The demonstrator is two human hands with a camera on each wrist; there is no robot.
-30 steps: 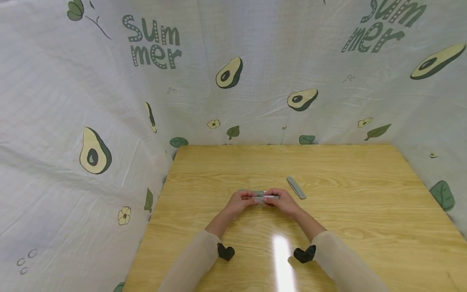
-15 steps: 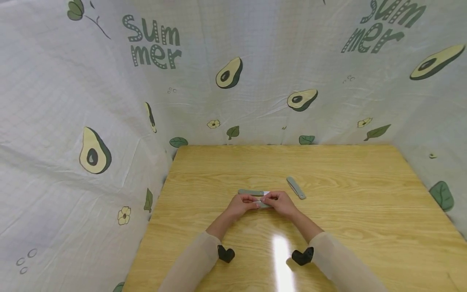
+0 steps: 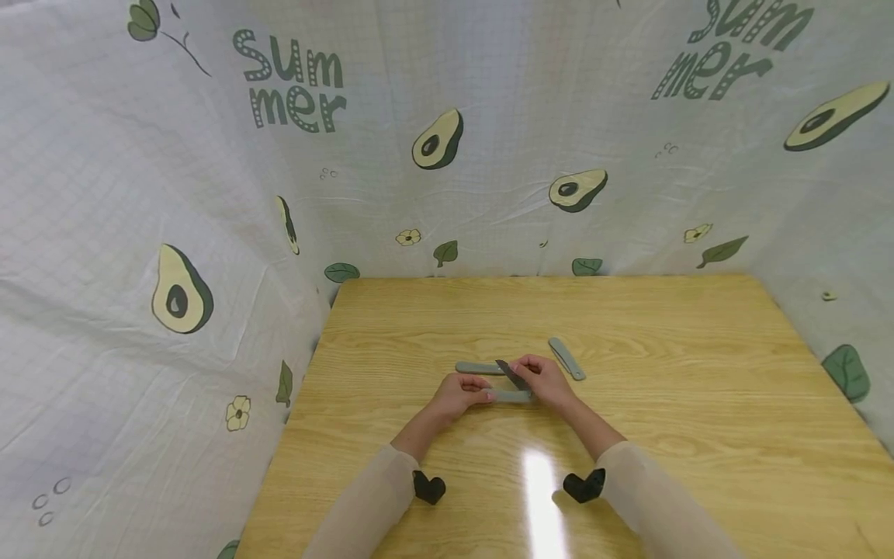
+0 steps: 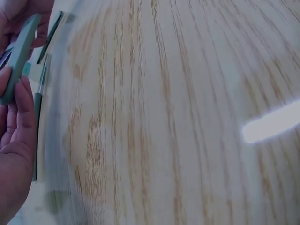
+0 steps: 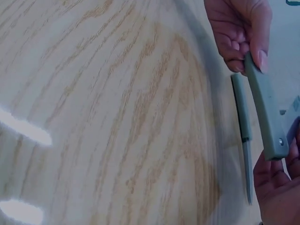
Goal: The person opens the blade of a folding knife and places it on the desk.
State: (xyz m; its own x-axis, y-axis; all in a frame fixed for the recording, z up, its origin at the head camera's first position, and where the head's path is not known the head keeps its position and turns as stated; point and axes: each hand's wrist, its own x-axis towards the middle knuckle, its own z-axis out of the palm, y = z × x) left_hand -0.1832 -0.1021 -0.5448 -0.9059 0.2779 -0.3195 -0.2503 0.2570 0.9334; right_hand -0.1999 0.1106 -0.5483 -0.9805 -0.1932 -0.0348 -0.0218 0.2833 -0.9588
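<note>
In the head view, my left hand (image 3: 457,396) grips the free end of a folding knife's grey-green handle (image 3: 511,396). My right hand (image 3: 546,382) pinches its dark blade (image 3: 513,375), which stands out at a slant from the pivot at the handle's right end, tip toward the back left. The right wrist view shows the handle (image 5: 266,108) with its rivet near my right fingers (image 5: 274,183). Just behind lies a second folding knife (image 3: 478,368), its blade (image 5: 248,173) out straight in the right wrist view.
A third folding knife (image 3: 566,359), folded, lies slantwise behind my right hand. The wooden table (image 3: 391,318) meets a printed cloth (image 3: 377,194) at the back and sides. Each wrist carries a small black camera (image 3: 584,485).
My right hand shifts slightly right and back, and the held knife's blade now shows angled out from the handle. My left hand stays almost in place. Both knives on the table lie still.
</note>
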